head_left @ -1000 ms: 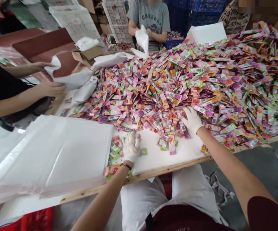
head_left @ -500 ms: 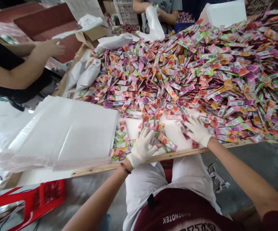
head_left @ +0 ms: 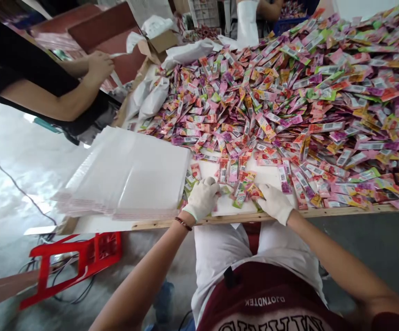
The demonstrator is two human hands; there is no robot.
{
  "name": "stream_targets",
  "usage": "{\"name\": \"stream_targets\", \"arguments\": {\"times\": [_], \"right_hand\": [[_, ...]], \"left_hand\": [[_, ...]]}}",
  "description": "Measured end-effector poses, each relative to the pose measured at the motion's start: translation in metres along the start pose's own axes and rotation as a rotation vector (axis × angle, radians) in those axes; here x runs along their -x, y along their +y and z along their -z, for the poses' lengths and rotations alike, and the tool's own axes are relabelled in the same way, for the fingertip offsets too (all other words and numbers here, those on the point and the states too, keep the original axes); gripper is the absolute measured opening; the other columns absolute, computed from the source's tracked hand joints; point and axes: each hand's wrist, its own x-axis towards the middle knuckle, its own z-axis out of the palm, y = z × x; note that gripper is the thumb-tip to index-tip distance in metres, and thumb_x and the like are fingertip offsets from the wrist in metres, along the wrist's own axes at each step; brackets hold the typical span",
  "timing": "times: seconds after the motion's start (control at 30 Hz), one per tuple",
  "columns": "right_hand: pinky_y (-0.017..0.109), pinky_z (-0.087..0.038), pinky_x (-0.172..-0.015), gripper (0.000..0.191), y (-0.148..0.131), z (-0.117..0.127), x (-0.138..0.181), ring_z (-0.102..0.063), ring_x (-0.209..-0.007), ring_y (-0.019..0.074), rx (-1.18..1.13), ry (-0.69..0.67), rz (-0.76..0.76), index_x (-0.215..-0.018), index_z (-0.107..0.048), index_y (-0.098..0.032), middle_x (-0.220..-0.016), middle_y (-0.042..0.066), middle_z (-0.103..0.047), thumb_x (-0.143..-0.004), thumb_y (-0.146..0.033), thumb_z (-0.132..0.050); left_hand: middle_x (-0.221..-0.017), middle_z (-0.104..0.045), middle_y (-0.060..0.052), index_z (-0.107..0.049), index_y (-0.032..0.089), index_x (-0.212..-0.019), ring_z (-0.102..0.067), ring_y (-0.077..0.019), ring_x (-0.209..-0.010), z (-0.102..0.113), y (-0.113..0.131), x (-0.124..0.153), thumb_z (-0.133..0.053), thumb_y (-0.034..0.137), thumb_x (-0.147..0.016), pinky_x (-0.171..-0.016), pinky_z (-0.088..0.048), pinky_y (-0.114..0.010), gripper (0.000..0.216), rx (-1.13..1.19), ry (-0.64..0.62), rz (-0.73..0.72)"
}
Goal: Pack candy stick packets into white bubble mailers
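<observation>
A huge heap of colourful small sachets (head_left: 289, 92) covers the white table (head_left: 268, 177). Both my hands wear white gloves and rest close together near the table's front edge. My left hand (head_left: 202, 198) is curled over a few sachets beside a small loose stack (head_left: 190, 177). My right hand (head_left: 273, 202) has its fingers pressed together on a small bunch of sachets (head_left: 246, 188) lying between the two hands. Several sachets lie in a row just beyond my fingers.
A stack of white plastic bags (head_left: 127, 174) lies left of my hands. The table's wooden edge (head_left: 340, 211) runs along the front. A red stool (head_left: 82, 259) stands on the floor. A co-worker's arms (head_left: 65, 99) work at the left; another person holds a white bag (head_left: 247, 23) at the far side.
The view has tilted down and left. Both my hands have drawn back toward the table's front edge and closer together, pulling a few sachets out of the heap.
</observation>
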Motion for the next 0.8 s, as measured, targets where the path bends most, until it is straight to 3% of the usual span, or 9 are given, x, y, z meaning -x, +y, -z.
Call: {"name": "stream_targets", "arguments": {"times": [0.17, 0.27, 0.37, 0.47, 0.53, 0.6, 0.7, 0.8], "right_hand": [[0.031, -0.043, -0.061, 0.013, 0.035, 0.010, 0.013, -0.063, -0.066, 0.0210, -0.259, 0.142, -0.132, -0.092, -0.054, -0.022, -0.072, 0.004, -0.067, -0.092, -0.026, -0.041], [0.030, -0.043, -0.061, 0.017, 0.030, 0.013, 0.010, -0.064, -0.066, 0.0210, -0.297, 0.130, -0.186, -0.095, -0.054, -0.022, -0.074, 0.003, -0.067, -0.093, -0.028, -0.038], [0.030, -0.043, -0.065, 0.031, 0.007, 0.011, 0.000, -0.067, -0.079, 0.0244, -0.197, 0.097, -0.231, -0.103, -0.056, -0.020, -0.085, 0.008, -0.070, -0.092, -0.047, -0.048], [0.031, -0.045, -0.071, 0.045, -0.009, 0.004, -0.011, -0.067, -0.089, 0.0262, -0.129, 0.008, -0.251, -0.115, -0.056, -0.017, -0.098, 0.011, -0.071, -0.087, -0.051, -0.058], [0.032, -0.046, -0.077, 0.039, -0.008, 0.001, -0.014, -0.066, -0.095, 0.0268, -0.085, -0.038, -0.230, -0.117, -0.057, -0.016, -0.104, 0.013, -0.071, -0.087, -0.041, -0.059], [0.032, -0.046, -0.083, 0.031, 0.001, 0.000, -0.012, -0.065, -0.099, 0.0256, -0.105, -0.044, -0.159, -0.115, -0.059, -0.016, -0.107, 0.012, -0.070, -0.087, -0.030, -0.056], [0.031, -0.046, -0.089, 0.026, 0.018, 0.006, -0.005, -0.061, -0.102, 0.0235, -0.180, 0.049, 0.024, -0.108, -0.061, -0.017, -0.108, 0.011, -0.068, -0.084, -0.018, -0.052], [0.033, -0.046, -0.087, 0.031, 0.020, 0.014, -0.003, -0.060, -0.097, 0.0241, -0.116, 0.086, 0.181, -0.107, -0.062, -0.015, -0.101, 0.011, -0.067, -0.080, -0.009, -0.048]], "left_hand": [[-0.078, -0.061, -0.003, -0.056, 0.018, -0.097, -0.060, -0.0179, -0.075, 0.006, -0.004, -0.006, -0.044, 0.016, -0.091, -0.074, -0.047, -0.029, 0.014, 0.344, 0.160, 0.144], [-0.072, -0.060, 0.000, -0.054, 0.016, -0.110, -0.057, -0.0157, -0.067, 0.011, 0.000, -0.029, -0.053, 0.025, -0.089, -0.069, -0.045, -0.027, 0.023, 0.500, 0.261, 0.283], [-0.075, -0.064, -0.001, -0.056, 0.013, -0.113, -0.057, -0.0151, -0.066, 0.009, 0.008, -0.061, -0.068, 0.034, -0.080, -0.066, -0.043, -0.026, 0.041, 0.544, 0.236, 0.409], [-0.076, -0.066, -0.004, -0.063, 0.012, -0.094, -0.058, -0.0161, -0.067, 0.002, 0.011, -0.083, -0.074, 0.037, -0.072, -0.065, -0.042, -0.026, 0.035, 0.454, 0.137, 0.501], [-0.073, -0.066, -0.004, -0.064, 0.013, -0.087, -0.058, -0.0162, -0.066, -0.001, 0.007, -0.085, -0.070, 0.035, -0.074, -0.065, -0.042, -0.026, 0.026, 0.418, 0.104, 0.499], [-0.072, -0.065, -0.002, -0.063, 0.015, -0.085, -0.057, -0.0154, -0.067, 0.000, -0.001, -0.078, -0.063, 0.031, -0.077, -0.066, -0.042, -0.025, 0.018, 0.428, 0.156, 0.435], [-0.076, -0.064, -0.001, -0.060, 0.017, -0.087, -0.055, -0.0143, -0.069, 0.007, -0.013, -0.062, -0.059, 0.030, -0.080, -0.069, -0.044, -0.025, 0.015, 0.478, 0.293, 0.310], [-0.075, -0.062, 0.000, -0.057, 0.018, -0.094, -0.054, -0.0124, -0.065, 0.015, -0.012, -0.060, -0.056, 0.032, -0.084, -0.066, -0.046, -0.023, 0.018, 0.632, 0.321, 0.248]]}}
